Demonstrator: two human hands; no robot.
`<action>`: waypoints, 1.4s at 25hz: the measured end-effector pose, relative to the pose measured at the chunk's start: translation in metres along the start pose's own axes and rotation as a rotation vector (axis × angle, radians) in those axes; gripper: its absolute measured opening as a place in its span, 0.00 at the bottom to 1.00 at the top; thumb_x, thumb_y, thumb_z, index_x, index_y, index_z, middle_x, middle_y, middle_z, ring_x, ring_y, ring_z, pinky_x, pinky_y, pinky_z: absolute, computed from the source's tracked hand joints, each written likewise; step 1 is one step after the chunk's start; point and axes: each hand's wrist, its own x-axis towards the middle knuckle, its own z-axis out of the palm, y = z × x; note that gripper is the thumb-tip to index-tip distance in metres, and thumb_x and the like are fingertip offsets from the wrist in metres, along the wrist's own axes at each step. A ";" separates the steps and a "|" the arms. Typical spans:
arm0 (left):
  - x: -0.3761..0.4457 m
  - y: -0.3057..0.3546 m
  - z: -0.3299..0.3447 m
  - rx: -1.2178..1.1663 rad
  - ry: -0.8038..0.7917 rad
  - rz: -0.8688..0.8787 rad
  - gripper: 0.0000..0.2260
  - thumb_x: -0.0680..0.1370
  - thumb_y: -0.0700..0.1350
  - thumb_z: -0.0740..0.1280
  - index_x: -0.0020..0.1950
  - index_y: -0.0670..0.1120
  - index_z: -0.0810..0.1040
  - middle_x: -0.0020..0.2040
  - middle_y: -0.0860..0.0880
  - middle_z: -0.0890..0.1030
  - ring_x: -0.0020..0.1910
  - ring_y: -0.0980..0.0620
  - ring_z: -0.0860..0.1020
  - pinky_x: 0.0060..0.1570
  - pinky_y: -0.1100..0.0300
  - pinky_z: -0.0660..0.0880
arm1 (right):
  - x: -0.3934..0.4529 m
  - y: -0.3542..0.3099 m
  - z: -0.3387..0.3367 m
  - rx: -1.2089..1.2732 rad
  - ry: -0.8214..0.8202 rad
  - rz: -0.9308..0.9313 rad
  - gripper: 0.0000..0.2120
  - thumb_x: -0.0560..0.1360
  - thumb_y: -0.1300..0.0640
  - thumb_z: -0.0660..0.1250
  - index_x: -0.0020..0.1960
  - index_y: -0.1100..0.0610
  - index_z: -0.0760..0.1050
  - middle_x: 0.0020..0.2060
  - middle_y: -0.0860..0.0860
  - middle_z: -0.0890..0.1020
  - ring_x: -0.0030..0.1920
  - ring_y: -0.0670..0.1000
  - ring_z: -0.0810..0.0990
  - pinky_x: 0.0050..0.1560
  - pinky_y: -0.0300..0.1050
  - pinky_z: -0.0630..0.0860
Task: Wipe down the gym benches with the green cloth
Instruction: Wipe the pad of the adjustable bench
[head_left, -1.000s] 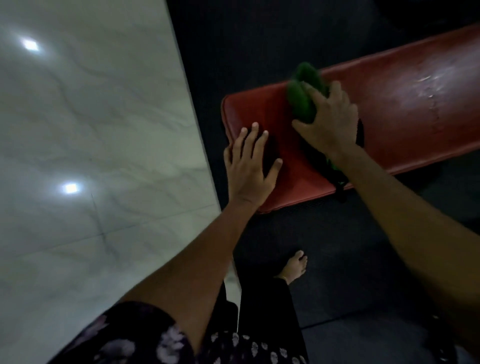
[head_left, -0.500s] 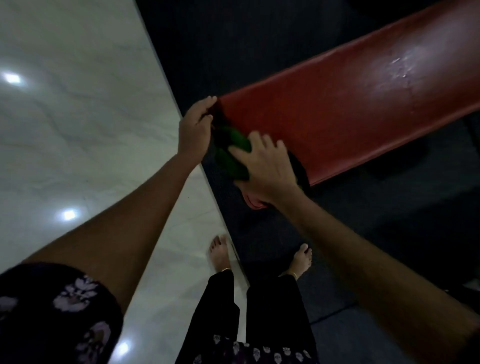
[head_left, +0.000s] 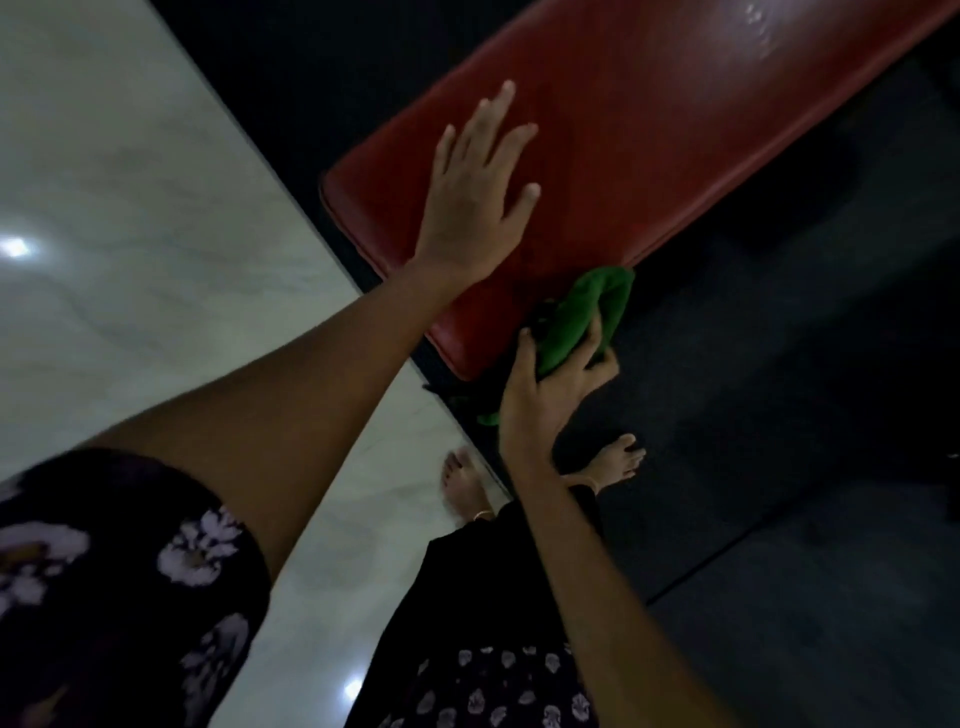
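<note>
A red padded gym bench runs from the middle of the view up to the top right. My left hand lies flat on the pad near its end, fingers spread and straight. The green cloth is bunched against the bench's near side edge, close to the corner. My right hand grips the cloth from below, fingers curled round it, and presses it to that edge. A strip of cloth hangs under the hand.
Dark rubber matting covers the floor under and right of the bench. Pale glossy marble floor lies to the left. My bare feet stand just below the bench end, one on each surface.
My left hand has moved from the bench's end corner to rest flat on top of the pad. My right hand has carried the cloth from the end round to the near side edge.
</note>
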 end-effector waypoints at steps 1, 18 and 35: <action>0.008 0.003 0.004 0.048 -0.044 0.025 0.23 0.80 0.51 0.58 0.74 0.47 0.63 0.77 0.45 0.54 0.76 0.45 0.52 0.73 0.47 0.44 | -0.019 0.000 0.007 0.038 -0.005 0.033 0.33 0.70 0.46 0.64 0.72 0.55 0.63 0.61 0.52 0.60 0.59 0.49 0.66 0.64 0.56 0.69; 0.013 0.007 0.031 0.179 -0.025 0.038 0.23 0.81 0.57 0.52 0.75 0.51 0.61 0.76 0.50 0.59 0.76 0.48 0.53 0.72 0.47 0.43 | 0.016 -0.004 -0.002 0.632 0.081 0.391 0.23 0.71 0.58 0.67 0.64 0.45 0.67 0.57 0.44 0.76 0.59 0.44 0.75 0.61 0.37 0.69; 0.045 0.040 0.031 0.062 -0.003 0.059 0.18 0.80 0.50 0.56 0.69 0.48 0.70 0.74 0.49 0.64 0.74 0.49 0.60 0.72 0.48 0.47 | 0.064 -0.013 -0.013 0.383 0.131 0.238 0.25 0.74 0.50 0.64 0.70 0.53 0.68 0.62 0.50 0.69 0.59 0.43 0.70 0.58 0.34 0.66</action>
